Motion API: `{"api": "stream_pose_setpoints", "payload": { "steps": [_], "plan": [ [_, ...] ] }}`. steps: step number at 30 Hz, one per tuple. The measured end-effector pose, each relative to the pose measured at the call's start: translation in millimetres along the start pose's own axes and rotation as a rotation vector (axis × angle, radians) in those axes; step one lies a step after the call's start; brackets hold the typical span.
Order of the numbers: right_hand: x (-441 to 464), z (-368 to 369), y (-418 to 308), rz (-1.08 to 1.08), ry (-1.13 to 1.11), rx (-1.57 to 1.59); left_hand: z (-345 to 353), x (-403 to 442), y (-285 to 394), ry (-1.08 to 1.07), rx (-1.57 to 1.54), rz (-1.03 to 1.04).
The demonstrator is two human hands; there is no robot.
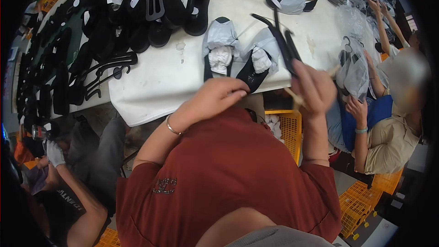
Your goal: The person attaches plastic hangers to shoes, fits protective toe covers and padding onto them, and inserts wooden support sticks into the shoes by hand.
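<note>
A person in a red shirt (238, 169) stands at a white-covered counter (153, 82), seen from the worn camera. A pair of black shoes (252, 78) lies near the counter's front edge, heels towards the person, with pale paper wraps (220, 35) over the toe ends and crumpled tissue (220, 60) inside. The left hand (225, 92) rests at the heels with its fingers bent; whether it grips a shoe or only touches it, I cannot tell. The right hand (315, 87) is closed around a black hanger (288, 48), or more than one, as blur hides the count, and holds it raised just beside the nearer-to-right shoe.

Likely faults, in my judgement: a prong swung low could snag the thin wrap and tear it, or drag it askew. A hurried insertion could dislodge the tissue. A pull or downward push by the left hand could tip a shoe over the edge, perhaps towards the yellow crate (290, 130) below.

To the left, loose hangers (107, 66) lie partly overlapping beside a heap of black footwear (196, 16); lifting one carelessly could tangle several. At the right, a co-worker (391, 144) handles bagged shoes (354, 75).
</note>
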State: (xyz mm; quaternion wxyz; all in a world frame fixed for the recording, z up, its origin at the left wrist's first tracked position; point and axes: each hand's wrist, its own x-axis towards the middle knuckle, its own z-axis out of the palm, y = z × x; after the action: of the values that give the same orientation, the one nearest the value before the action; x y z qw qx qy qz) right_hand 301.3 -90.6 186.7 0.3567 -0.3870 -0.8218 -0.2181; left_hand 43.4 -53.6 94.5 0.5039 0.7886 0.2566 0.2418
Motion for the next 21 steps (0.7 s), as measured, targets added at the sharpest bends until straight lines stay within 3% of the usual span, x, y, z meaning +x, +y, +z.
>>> {"api": "stream_pose_setpoints", "payload": {
  "steps": [2,4,5,8,11,13,16,19,21],
  "plan": [
    [-14,47,24,-0.037,0.01,-0.065,-11,2,5,0.166,0.196,-0.015],
    [-45,91,56,0.145,-0.182,-0.038,-22,3,19,0.213,0.2,-0.008],
    [-56,99,60,0.146,-0.175,-0.052,-26,3,23,0.264,0.199,-0.017],
    [-53,91,57,0.503,-0.277,0.077,-37,6,15,0.327,0.416,0.067],
    [-36,64,29,0.519,-0.204,0.171,-52,17,-11,0.307,0.66,0.146],
    [-42,68,25,0.398,-0.331,0.182,-56,28,-20,0.269,0.925,0.156],
    [-45,88,10,0.441,-0.562,0.083,-60,46,-23,0.154,1.065,0.122],
    [-34,88,4,0.403,-0.547,-0.011,-60,57,-25,0.153,1.229,0.175],
    [-27,88,6,0.403,-0.592,-0.005,-61,60,-24,0.038,1.315,0.12]
  ]
}}
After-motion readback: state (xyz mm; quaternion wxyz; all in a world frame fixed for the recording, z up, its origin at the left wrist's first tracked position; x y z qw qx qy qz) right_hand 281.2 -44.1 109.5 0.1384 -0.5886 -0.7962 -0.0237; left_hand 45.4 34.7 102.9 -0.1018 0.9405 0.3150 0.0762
